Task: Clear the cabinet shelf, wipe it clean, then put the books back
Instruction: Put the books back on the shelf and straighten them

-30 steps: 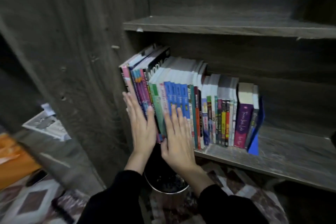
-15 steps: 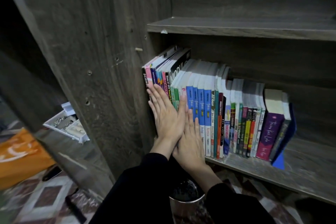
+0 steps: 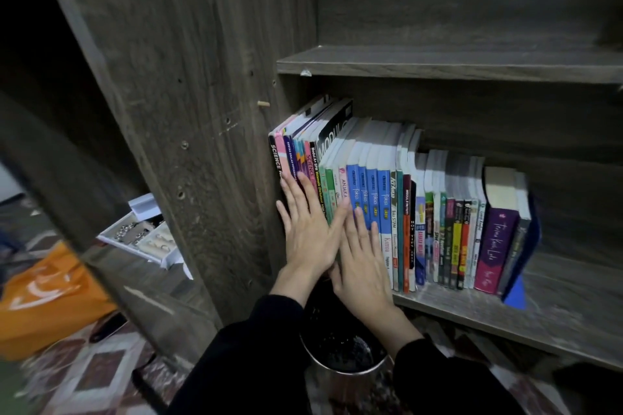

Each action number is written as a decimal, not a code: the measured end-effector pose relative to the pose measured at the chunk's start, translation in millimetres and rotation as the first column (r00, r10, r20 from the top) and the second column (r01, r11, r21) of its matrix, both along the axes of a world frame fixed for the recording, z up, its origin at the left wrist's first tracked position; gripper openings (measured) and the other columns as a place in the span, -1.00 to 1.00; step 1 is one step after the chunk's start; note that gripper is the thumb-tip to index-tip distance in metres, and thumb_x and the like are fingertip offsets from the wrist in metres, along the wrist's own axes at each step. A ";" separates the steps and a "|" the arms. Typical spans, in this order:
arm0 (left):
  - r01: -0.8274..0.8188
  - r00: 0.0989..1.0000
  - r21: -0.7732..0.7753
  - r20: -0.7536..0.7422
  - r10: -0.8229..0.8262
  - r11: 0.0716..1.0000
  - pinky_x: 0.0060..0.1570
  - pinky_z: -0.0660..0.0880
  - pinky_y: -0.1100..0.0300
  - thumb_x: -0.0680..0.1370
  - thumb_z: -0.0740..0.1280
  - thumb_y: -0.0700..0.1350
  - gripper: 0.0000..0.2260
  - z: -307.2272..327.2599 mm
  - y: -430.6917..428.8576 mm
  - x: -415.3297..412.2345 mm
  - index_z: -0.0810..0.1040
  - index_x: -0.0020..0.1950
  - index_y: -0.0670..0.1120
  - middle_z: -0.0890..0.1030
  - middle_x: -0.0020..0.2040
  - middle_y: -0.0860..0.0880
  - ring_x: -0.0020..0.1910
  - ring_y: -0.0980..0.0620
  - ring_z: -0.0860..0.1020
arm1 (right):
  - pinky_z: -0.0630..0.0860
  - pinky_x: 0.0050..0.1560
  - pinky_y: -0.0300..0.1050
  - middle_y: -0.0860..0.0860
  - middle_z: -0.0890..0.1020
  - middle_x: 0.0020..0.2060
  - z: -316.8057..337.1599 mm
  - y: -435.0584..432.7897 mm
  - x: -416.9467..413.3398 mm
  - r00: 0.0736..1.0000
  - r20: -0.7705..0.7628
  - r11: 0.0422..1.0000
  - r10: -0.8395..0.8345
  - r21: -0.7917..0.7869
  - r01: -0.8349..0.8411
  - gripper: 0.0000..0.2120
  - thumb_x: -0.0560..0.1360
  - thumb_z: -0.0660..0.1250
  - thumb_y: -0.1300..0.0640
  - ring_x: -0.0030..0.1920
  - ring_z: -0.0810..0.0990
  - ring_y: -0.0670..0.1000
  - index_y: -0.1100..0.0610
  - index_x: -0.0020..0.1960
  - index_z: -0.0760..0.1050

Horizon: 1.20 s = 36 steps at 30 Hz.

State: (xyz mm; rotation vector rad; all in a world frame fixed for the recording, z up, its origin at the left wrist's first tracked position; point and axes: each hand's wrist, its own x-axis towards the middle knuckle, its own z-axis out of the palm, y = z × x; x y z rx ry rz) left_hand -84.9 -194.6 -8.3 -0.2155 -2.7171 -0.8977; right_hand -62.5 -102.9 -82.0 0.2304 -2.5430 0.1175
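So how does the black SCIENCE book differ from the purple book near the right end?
The black SCIENCE book has a thin spine with block letters; the purple book has a thick one with cursive script. The SCIENCE book stands taller, beside the cabinet wall; the purple book is shorter. The left hand covers the SCIENCE book's lower spine; no hand is on the purple book. Both stand spine-out on one shelf.

The shelf [image 3: 566, 307] is dark grey-brown wood with streaky lines. The books [image 3: 406, 212] show many colours: four blue spines [image 3: 384, 199], a purple book [image 3: 495, 246] that turns pink low down, plus green, red and yellow ones. The bag [image 3: 43, 307] is orange, and the rug [image 3: 101, 374] has dark red and white diamonds.
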 end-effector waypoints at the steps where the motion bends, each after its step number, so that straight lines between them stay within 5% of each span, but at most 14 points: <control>1: 0.016 0.999 -0.003 0.031 -0.015 1.000 0.46 -0.37 -0.02 0.52 -0.16 0.34 -0.23 -7.7 0.4 5.3 -0.46 0.45 -0.12 -0.51 0.42 -0.08 0.43 0.04 -0.48 | -0.07 0.49 0.20 0.21 -0.05 0.54 -1.9 2.1 1.9 1.000 0.015 0.998 -0.026 0.063 0.025 -0.10 0.35 0.43 0.07 0.54 -0.10 0.18 0.30 0.52 0.05; 4: 0.059 0.993 -0.022 0.107 -0.056 0.998 0.47 -0.34 -0.06 0.49 -0.21 0.34 -0.26 -32.5 3.7 16.2 -0.50 0.41 -0.07 -0.58 0.37 -0.05 0.44 0.04 -0.48 | -0.45 0.37 0.33 0.24 -0.41 0.46 -7.9 6.5 7.4 0.991 0.060 0.931 -0.122 0.354 0.093 -0.08 0.52 0.21 -0.10 0.46 -0.44 0.22 0.34 0.50 -0.30; 6: 0.074 0.992 -0.075 0.111 -0.066 0.994 0.44 -0.38 -0.08 0.48 -0.24 0.34 -0.29 -43.5 3.9 15.3 -0.59 0.34 -0.03 -0.63 0.32 -0.03 0.42 0.03 -0.51 | -0.54 0.30 0.35 0.26 -0.48 0.42 -12.7 8.5 6.8 0.989 0.055 0.908 -0.139 0.406 0.105 -0.10 0.57 0.08 -0.15 0.42 -0.51 0.23 0.33 0.44 -0.49; 13: -0.053 0.998 -0.201 0.018 0.058 0.978 0.33 -0.46 -0.07 0.43 -0.37 0.41 -0.25 -56.6 6.8 5.7 -0.55 0.37 -0.07 -0.54 0.40 -0.10 0.45 -0.03 -0.46 | -0.52 0.36 0.26 0.27 -0.47 0.42 -16.6 10.9 -1.7 0.995 0.035 0.913 -0.092 0.402 0.070 -0.09 0.56 0.05 -0.18 0.44 -0.49 0.23 0.34 0.43 -0.51; 18: -0.007 0.992 0.196 0.122 -0.017 0.981 0.44 -0.39 0.07 0.60 -0.08 0.20 -0.37 -77.1 11.8 15.7 -0.46 0.41 0.02 -0.49 0.44 0.00 0.44 0.15 -0.43 | -0.60 0.26 0.29 0.25 -0.59 0.33 -8.5 16.4 3.0 0.990 0.091 0.878 -0.111 0.476 0.055 -0.20 0.62 -0.07 -0.07 0.32 -0.66 0.21 0.33 0.35 -0.63; 23: -0.157 0.910 0.634 0.390 -0.137 0.757 0.43 -0.27 0.17 0.66 -0.10 0.06 -0.44 -99.8 24.9 30.4 -0.31 0.53 -0.13 -0.30 0.54 -0.03 0.49 0.17 -0.27 | -0.44 0.38 0.29 0.22 -0.53 0.40 -10.6 21.5 0.3 0.993 0.057 0.884 -0.099 0.464 0.062 -0.21 0.62 -0.02 -0.05 0.40 -0.56 0.18 0.31 0.42 -0.54; 31: -0.292 0.880 0.716 0.460 -0.115 0.634 0.49 -0.25 0.03 0.61 -0.16 0.19 -0.40 -99.7 33.6 14.9 -0.30 0.54 -0.05 -0.36 0.53 0.03 0.50 0.13 -0.30 | -0.45 0.35 0.32 0.23 -0.56 0.37 -16.7 17.9 -2.3 0.991 0.054 0.877 -0.126 0.472 0.086 -0.21 0.64 -0.03 -0.03 0.36 -0.61 0.19 0.31 0.39 -0.59; 36: -0.286 0.938 0.867 0.341 -0.067 0.408 0.43 0.15 0.13 0.65 0.00 0.10 -0.50 -109.0 29.4 15.9 0.09 0.54 -0.10 0.20 0.52 -0.07 0.47 0.01 0.22 | -0.41 0.40 0.31 0.21 -0.49 0.42 -16.5 20.1 -1.8 0.992 0.048 0.878 -0.113 0.472 0.077 -0.13 0.57 0.09 -0.04 0.43 -0.52 0.16 0.30 0.43 -0.53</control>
